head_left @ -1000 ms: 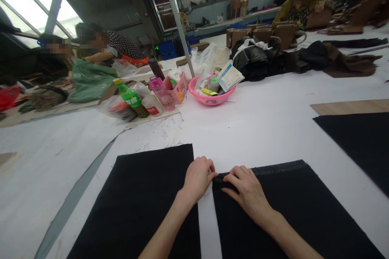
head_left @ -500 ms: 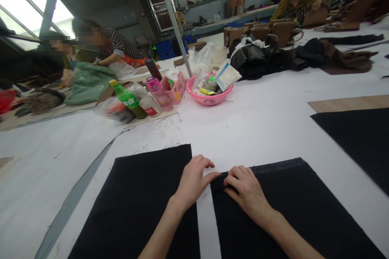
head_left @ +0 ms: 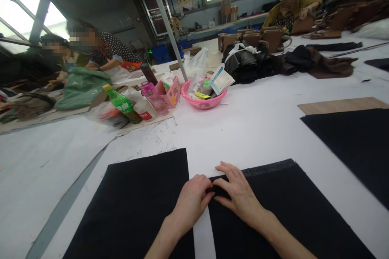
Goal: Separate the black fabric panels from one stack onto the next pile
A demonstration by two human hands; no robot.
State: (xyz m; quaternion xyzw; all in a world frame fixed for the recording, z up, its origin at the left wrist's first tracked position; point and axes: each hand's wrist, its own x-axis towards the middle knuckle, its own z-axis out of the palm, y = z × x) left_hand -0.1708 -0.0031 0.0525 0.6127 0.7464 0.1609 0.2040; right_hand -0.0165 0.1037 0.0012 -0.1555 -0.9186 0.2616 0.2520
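Note:
Two black fabric panels lie on the white-covered table. My left hand [head_left: 194,199] is closed, thumb against curled fingers, on the upper left corner of the right fabric panel [head_left: 273,206]. Beside it, my right hand [head_left: 240,194] rests on the same corner, fingers spread, thumb and index finger apart and their tips close to my left hand. Part of the corner is hidden behind the fingers. A strip with a greyish, speckled surface [head_left: 270,167] runs along the panel's top edge. The left fabric panel [head_left: 142,206] lies flat under my left forearm.
Farther back stand a pink basin [head_left: 203,104] of small items, a green bottle [head_left: 123,104] and a pink box [head_left: 174,92]. At right, another black panel [head_left: 358,141] lies by a tan board [head_left: 340,106]. Brown bags [head_left: 252,39] and several people are beyond.
My left hand has moved down and closed on the panel's corner. My right hand has shifted left toward it, and its fingers have spread. The camera view has shifted slightly.

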